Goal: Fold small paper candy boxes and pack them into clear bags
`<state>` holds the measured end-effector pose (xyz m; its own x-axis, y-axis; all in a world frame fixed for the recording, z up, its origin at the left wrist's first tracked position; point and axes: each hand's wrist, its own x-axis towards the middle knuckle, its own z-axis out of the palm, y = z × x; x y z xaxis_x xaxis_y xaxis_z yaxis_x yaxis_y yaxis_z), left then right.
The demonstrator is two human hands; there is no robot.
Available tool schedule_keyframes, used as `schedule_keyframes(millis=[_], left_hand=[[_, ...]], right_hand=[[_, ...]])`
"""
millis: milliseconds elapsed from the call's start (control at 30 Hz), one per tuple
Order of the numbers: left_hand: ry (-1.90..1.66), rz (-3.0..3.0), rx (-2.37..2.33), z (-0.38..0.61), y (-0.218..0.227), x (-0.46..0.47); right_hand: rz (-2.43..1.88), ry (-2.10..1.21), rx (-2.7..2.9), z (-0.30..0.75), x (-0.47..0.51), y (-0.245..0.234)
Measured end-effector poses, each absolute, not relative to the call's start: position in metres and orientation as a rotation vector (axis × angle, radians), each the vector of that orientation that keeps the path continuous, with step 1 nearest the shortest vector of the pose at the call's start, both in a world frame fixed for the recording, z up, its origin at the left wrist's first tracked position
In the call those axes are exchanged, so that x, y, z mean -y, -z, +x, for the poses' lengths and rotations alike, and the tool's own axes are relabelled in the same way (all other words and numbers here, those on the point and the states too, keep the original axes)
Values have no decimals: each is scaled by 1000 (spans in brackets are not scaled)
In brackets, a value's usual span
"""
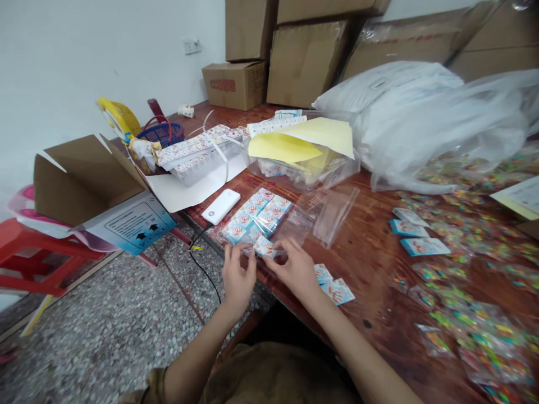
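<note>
A clear plastic bag point(290, 221) lies at the table's near edge, with several small light-blue boxes point(256, 213) printed with a hand picture in rows inside it. My left hand point(238, 278) pinches the bag's near edge between thumb and fingers. Between the thumb and fingers of my right hand point(295, 266) is another small box point(264, 247), tilted at the bag's mouth. Loose small boxes point(337, 290) rest on the table just right of my right wrist. Beyond the bag is a white power bank point(221, 206) with a black cable.
Small packets of colourful pieces point(484, 325) cover the table's right side, near two stacked blue boxes point(425, 247). An open carton point(101, 196) stands at left beside a red stool point(37, 258). Behind are yellow sheets point(303, 143), a large white sack point(396, 84) and brown cartons point(307, 62).
</note>
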<state>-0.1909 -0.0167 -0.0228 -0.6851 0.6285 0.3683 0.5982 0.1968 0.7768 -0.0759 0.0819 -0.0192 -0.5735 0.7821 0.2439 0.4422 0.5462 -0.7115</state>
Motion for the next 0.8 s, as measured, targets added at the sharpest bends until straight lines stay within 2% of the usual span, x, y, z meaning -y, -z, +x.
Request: schedule_keyframes(millis=[167, 233, 500, 800], left_hand=[[-1239, 1587, -2666, -189, 24, 15], [-1170, 1657, -2728, -186, 24, 12], [-1002, 1620, -2818, -186, 27, 9], [-1157, 1661, -2750, -190, 26, 15]], right_hand=[[-1152, -401, 2353, -46, -89, 18], [-1156, -334, 2420, -48, -92, 19], [-1018, -460, 2538, -96, -92, 16], [-933, -468, 2463, -95, -89, 13]])
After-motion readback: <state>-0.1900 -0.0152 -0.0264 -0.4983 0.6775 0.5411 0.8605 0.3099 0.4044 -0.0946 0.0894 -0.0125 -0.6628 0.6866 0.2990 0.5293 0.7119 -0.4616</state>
